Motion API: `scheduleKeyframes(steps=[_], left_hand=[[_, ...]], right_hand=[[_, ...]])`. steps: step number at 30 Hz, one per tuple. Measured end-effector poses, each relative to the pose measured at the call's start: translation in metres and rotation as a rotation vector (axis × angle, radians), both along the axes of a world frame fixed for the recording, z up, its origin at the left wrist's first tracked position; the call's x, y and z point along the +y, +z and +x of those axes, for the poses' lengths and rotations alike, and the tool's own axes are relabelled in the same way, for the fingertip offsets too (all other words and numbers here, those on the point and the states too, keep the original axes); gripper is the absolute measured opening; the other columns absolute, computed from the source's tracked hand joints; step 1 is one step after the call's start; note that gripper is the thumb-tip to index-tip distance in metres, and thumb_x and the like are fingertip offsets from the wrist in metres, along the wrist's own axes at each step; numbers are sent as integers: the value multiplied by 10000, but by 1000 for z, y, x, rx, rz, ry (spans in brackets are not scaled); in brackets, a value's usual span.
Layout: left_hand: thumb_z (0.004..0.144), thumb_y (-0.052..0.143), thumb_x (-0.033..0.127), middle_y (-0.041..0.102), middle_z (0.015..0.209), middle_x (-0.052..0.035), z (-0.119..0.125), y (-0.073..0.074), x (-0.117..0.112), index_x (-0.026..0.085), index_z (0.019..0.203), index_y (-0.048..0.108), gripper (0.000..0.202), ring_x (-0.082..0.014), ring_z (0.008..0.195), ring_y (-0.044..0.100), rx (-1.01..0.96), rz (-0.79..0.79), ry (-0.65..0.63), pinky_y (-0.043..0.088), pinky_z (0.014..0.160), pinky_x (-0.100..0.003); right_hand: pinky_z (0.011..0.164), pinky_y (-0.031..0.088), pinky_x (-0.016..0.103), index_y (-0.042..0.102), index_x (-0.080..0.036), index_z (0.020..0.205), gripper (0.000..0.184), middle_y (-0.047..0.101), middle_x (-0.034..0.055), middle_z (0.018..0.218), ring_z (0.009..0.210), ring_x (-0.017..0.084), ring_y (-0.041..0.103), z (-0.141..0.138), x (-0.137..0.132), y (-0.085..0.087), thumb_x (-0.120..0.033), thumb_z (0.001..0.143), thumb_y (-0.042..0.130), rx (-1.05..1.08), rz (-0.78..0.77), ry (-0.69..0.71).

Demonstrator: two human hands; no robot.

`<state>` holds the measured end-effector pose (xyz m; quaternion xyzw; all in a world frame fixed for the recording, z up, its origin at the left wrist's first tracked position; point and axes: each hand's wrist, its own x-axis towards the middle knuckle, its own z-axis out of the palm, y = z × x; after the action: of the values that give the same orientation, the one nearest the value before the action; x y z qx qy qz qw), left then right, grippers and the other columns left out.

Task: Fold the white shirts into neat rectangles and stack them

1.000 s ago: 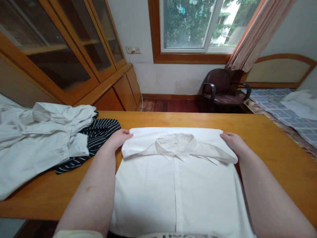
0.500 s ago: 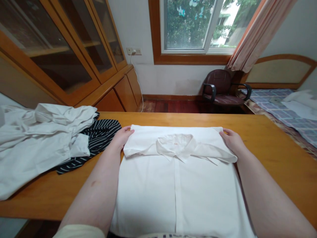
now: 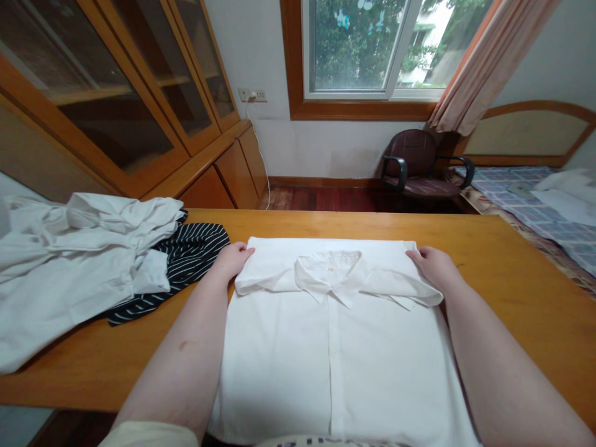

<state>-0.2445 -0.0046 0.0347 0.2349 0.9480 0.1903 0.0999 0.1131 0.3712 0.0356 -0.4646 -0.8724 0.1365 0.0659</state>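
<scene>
A white collared shirt point(image 3: 284, 347) lies front side up on the wooden table, its button strip running down the middle toward me. Around its collar, a white folded panel spreads out flat at the far end. My left hand point(image 3: 233, 257) is closed on the far left edge of the shirt, thumb on top of the cloth. On the far right edge, my right hand point(image 3: 431, 264) pinches the cloth in the same way, with the fingers partly hidden beneath. The near end of the shirt reaches up to my body.
On the left of the table point(image 3: 521, 298) lie crumpled white clothes point(image 3: 69, 273) over a black garment with white stripes point(image 3: 195, 248). Beyond the table stand a glass-door cabinet point(image 3: 186, 143), a dark red armchair point(image 3: 412, 158) and, at right, a bed point(image 3: 516, 192).
Both hands have shifted slightly inward, and the right hand now grips a bit nearer the middle. The far fold has drawn in a little at both corners.
</scene>
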Motion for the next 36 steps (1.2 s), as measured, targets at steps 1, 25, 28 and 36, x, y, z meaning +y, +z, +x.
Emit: scheduleKeyframes(steps=[1, 25, 28, 36], left_hand=[[747, 535, 454, 666, 709, -50, 0, 1, 0, 214, 665, 605, 263, -218, 666, 608, -1, -13, -8, 411, 587, -284], [838, 449, 528, 165, 1552, -98, 43, -8, 28, 198, 1473, 257, 741, -265, 1429, 109, -4, -139, -560, 112, 1142, -437], [880, 358, 549, 87, 1556, -128, 40, -18, 33, 171, 1489, 203, 733, -287, 1430, 39, 57, -236, -472, 89, 1134, -464], [885, 323, 592, 98, 1557, -134, 35, -22, 44, 201, 1486, 212, 726, -306, 1427, 67, 133, -250, -398, 142, 1117, -462]], right_hand=[[516, 339, 276, 618, -197, 678, 397, 643, 77, 651, 596, 197, 551, 0, 0, 0, -533, 814, 458, -6, 15, -4], [1133, 211, 405, 318, -156, 1447, 640, 208, 117, 1540, 1417, 258, 166, -18, -26, -19, -470, 892, 373, -134, -53, 459], [1133, 181, 453, 232, -121, 1477, 744, 165, 142, 1547, 1423, 280, 117, -22, -23, -28, -564, 886, 323, -215, 20, 313], [1106, 157, 562, 196, -116, 1489, 815, 155, 132, 1550, 1419, 304, 130, -32, -14, -31, -651, 874, 218, -205, 104, 259]])
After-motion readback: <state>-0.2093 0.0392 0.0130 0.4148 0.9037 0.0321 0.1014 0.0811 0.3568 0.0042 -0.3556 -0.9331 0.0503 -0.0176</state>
